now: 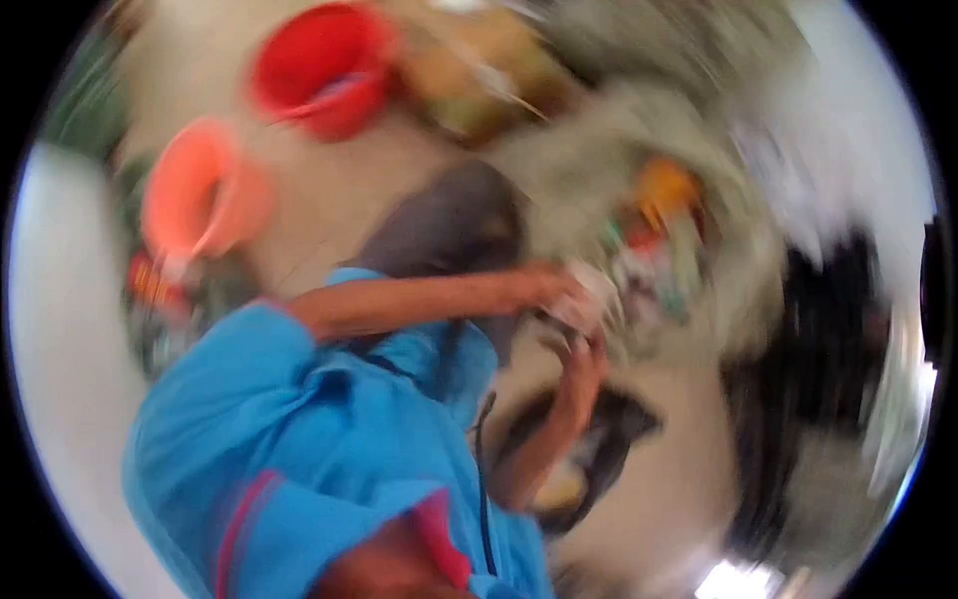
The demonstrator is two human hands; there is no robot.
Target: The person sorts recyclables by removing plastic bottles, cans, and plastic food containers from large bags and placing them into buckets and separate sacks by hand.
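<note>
Both my hands meet in front of my body, and motion blurs the picture. My left hand (551,287) is closed on a crumpled whitish thing (591,298) whose kind I cannot make out. From below, my right hand (587,361) reaches up to the same spot, its fingers smeared near a small dark shape. Just beyond the hands lies a wide, pale greenish sack (743,255), spread open, with orange, red, green and white pieces (671,192) in it. Under my right forearm is a black bag (624,419) with something yellowish in it.
A red tub (349,40) and a salmon-coloured bucket (165,205) stand at the upper left. Beside the tub is a yellowish-brown container or bundle (489,70). Black material (818,329) is heaped at the right. Greenish-grey sacking (679,35) lies along the top.
</note>
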